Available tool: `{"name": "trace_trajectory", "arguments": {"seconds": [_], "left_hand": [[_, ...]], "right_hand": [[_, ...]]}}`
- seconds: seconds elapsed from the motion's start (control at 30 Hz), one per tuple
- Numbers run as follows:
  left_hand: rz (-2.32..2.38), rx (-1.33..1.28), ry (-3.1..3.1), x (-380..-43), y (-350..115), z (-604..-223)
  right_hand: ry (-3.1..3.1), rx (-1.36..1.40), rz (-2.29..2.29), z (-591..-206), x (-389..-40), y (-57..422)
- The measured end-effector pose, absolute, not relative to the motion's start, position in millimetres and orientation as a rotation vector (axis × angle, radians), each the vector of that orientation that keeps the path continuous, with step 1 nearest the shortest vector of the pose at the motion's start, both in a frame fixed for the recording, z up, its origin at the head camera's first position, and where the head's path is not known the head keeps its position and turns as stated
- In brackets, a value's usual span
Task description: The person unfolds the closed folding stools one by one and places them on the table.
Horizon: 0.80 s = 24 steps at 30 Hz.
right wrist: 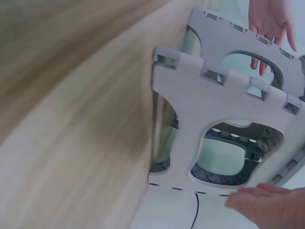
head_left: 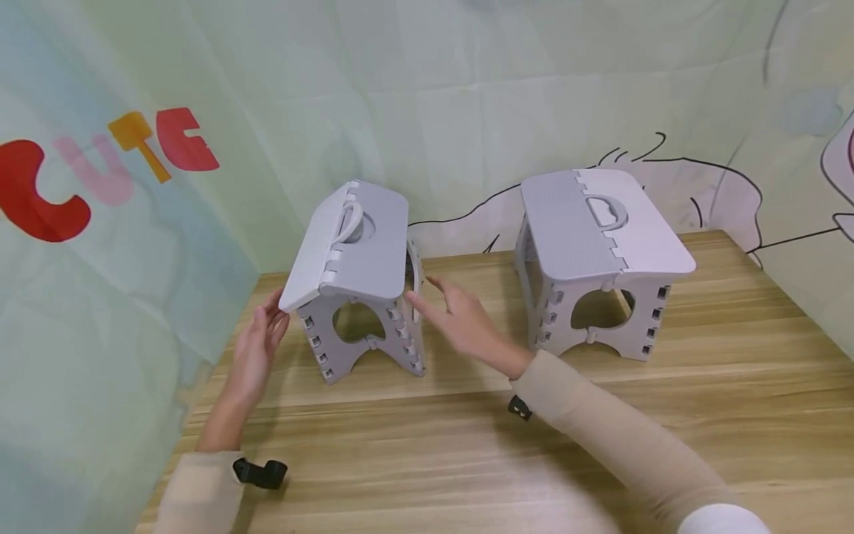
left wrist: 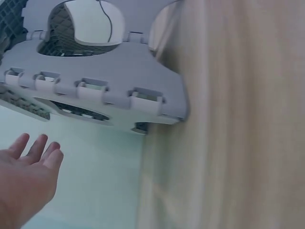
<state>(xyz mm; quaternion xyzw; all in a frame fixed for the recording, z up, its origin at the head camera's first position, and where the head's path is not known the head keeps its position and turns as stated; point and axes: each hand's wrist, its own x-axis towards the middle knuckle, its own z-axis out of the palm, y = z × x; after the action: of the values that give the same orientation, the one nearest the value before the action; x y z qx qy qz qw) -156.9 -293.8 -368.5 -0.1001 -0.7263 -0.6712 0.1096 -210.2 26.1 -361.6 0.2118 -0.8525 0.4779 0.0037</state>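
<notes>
A grey and white folding step stool [head_left: 376,241] stands at the left of the table, its two-part top bent into a ridge along the hinge and its handle raised. My left hand [head_left: 252,352] is at the lower edge of the white top panel, fingers extended; the left wrist view shows that hand [left wrist: 31,181] with loose fingers below the stool [left wrist: 119,71]. On the opposite side, my right hand [head_left: 467,322] reaches toward the grey panel's corner with thumb and fingers apart. In the right wrist view its fingers [right wrist: 257,198] lie close to the stool's frame [right wrist: 186,90]; contact cannot be told.
A second folding stool [head_left: 600,222] stands to the right with its top flat, close to my right forearm. Both stools are on a wood-grain table [head_left: 400,460]. A printed cloth backdrop [head_left: 414,96] hangs behind and along the left side.
</notes>
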Motion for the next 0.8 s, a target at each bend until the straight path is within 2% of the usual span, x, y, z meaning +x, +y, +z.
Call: {"name": "trace_trajectory", "arguments": {"seconds": [0.2,0.47,0.8], "left_hand": [[-1.818,-0.344,-2.185,-163,-294,-347],[-1.448,-0.415,-2.414,-170,-290,-316],[-1.341,-0.471,-2.559,-188,-270,-281]], "right_hand": [[-2.638,0.576,1.498,-344,-218,29],[-2.572,0.727,1.450,-317,-236,26],[-2.614,0.883,1.391,-289,-249,0]]}}
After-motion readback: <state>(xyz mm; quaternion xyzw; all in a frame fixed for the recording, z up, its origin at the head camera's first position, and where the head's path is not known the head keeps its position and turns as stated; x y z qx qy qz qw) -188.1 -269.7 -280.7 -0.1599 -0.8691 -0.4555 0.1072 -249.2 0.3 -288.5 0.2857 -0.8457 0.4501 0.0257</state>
